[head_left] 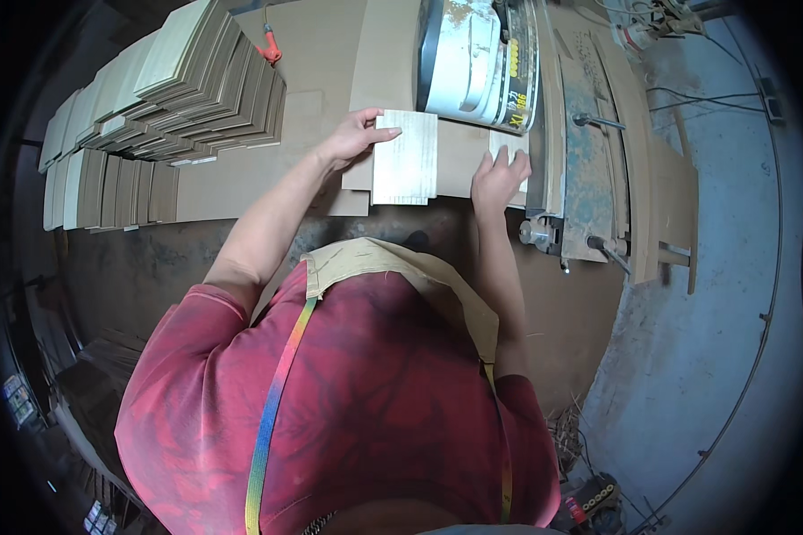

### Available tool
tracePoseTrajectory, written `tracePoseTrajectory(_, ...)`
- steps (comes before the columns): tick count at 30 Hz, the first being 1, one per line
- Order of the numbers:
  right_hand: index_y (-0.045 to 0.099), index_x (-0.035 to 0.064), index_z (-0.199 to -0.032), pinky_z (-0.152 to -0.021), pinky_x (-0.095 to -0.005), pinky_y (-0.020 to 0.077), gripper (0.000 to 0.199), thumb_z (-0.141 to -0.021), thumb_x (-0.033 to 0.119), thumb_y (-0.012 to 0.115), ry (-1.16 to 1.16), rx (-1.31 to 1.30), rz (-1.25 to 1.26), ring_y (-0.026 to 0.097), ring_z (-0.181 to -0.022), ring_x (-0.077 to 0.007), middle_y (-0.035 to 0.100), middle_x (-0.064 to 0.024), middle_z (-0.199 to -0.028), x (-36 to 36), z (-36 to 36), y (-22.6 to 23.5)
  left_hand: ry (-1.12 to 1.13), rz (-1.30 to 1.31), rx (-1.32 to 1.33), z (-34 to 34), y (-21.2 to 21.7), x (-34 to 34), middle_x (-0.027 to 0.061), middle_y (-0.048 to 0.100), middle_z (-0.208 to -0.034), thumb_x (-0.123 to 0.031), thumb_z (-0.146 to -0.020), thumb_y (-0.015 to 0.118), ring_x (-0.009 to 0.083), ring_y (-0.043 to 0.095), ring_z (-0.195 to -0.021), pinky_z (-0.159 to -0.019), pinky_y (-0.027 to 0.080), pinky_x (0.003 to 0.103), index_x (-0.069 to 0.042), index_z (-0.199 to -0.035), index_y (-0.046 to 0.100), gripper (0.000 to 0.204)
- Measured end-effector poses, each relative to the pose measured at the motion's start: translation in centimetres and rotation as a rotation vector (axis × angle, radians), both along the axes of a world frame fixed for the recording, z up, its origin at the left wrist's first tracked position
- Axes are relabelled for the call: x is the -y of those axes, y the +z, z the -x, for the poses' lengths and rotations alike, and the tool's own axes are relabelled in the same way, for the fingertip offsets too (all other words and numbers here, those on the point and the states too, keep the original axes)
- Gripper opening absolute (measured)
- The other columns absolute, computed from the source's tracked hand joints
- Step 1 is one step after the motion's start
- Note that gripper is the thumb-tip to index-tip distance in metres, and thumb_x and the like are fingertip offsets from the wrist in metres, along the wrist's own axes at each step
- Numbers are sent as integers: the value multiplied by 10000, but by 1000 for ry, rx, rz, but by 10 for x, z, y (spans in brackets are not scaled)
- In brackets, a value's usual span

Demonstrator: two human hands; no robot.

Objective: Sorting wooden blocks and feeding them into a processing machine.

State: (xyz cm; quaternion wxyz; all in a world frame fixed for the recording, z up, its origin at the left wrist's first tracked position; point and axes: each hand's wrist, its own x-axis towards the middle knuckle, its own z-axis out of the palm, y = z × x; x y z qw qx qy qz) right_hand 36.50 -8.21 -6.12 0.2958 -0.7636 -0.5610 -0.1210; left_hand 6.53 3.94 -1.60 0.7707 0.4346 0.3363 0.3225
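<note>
My left hand (357, 140) grips the left edge of a small stack of pale wooden boards (406, 160), with its thumb lying over the top face. The stack rests at the front of the cardboard-covered worktop, in front of a white-housed machine (468, 67). Close to that machine's right end, my right hand (501, 180) has its fingers bent over another pale wooden board (509, 143). Most of this board is hidden by the hand and the machine.
Tall stacks of wooden boards (187, 85) fill the worktop's left side. A red-handled tool (269, 45) lies behind them. On the right, a long fence (549, 116) borders a worn metal bed (593, 152) with protruding levers. Cables run along the pale floor (714, 241).
</note>
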Motion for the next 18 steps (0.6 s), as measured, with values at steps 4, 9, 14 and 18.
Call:
tracePoseTrajectory(4, 643, -93, -1375, -1076, -546, 527, 575, -924, 217, 819, 403, -289, 33, 576, -1258, -521, 529, -367, -1479, 10, 82, 67, 193, -23, -308, -20, -2, 12, 104, 750, -992, -164, -945, 889, 179, 733, -827, -742, 630, 290, 12, -1279, 728, 410)
tracePoseTrajectory(9, 660, -57, -1346, -992, -501, 556, 567, -891, 215, 862, 368, -236, -47, 629, -1134, -468, 613, -326, -1367, 40, 92, 58, 238, -104, -415, -30, 10, 17, 104, 755, -950, -203, -946, 895, 173, 728, -777, -695, 630, 288, 36, -1233, 748, 401)
tracePoseTrajectory(14, 652, -54, -1353, -996, -484, 558, 553, -901, 200, 845, 281, -182, -18, 637, -1145, -453, 617, -327, -1376, 64, 76, 85, 290, -113, -439, -27, 13, 18, 120, 763, -975, -241, -941, 903, 178, 731, -789, -703, 632, 290, 36, -1189, 767, 396)
tracePoseTrajectory(18, 635, -56, -1399, -1061, -529, 533, 574, -934, 231, 811, 370, -220, 53, 611, -1235, -487, 596, -343, -1423, 32, 104, 78, 259, -85, -463, -24, 26, 18, 122, 767, -986, -253, -945, 900, 176, 731, -794, -712, 630, 287, 26, -1187, 773, 390)
